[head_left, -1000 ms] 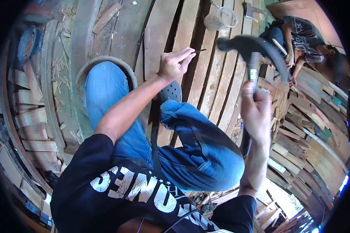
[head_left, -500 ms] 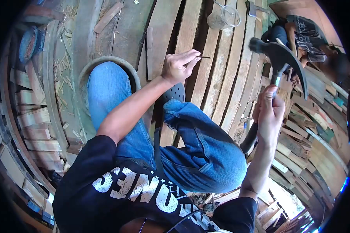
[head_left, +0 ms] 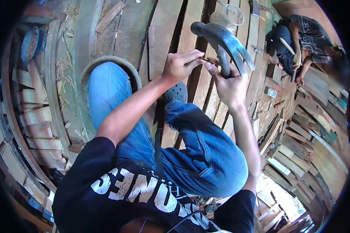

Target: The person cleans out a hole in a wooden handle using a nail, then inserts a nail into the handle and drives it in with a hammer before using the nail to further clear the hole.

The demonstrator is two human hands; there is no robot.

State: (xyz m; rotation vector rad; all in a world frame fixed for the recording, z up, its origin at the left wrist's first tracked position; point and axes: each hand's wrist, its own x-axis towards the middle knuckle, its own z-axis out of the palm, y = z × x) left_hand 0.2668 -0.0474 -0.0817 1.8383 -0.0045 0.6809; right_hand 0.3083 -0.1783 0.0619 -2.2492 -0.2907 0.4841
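My left hand (head_left: 179,66) is closed in a pinch on a thin dark nail (head_left: 207,60), held over the wooden planks (head_left: 190,33). Close on its right, my right hand (head_left: 231,86) has its fingers wrapped round the handle of a claw hammer (head_left: 224,39). The thumb of that hand is at the nail's other end; whether it touches the nail is hard to tell. The hammer's head is above my right hand, its round face toward the upper left and its claw toward the lower right.
A clear plastic cup (head_left: 233,16) stands on the planks beyond the hammer. At the upper right another person (head_left: 309,39) sits with tools in hand. Stacked wood pieces (head_left: 299,155) lie at the right, more boards (head_left: 41,116) at the left. An axe (head_left: 255,7) lies at the top.
My right hand has moved left with the hammer, from the right side to beside my left hand. My left hand has barely moved and keeps its pinch on the nail.
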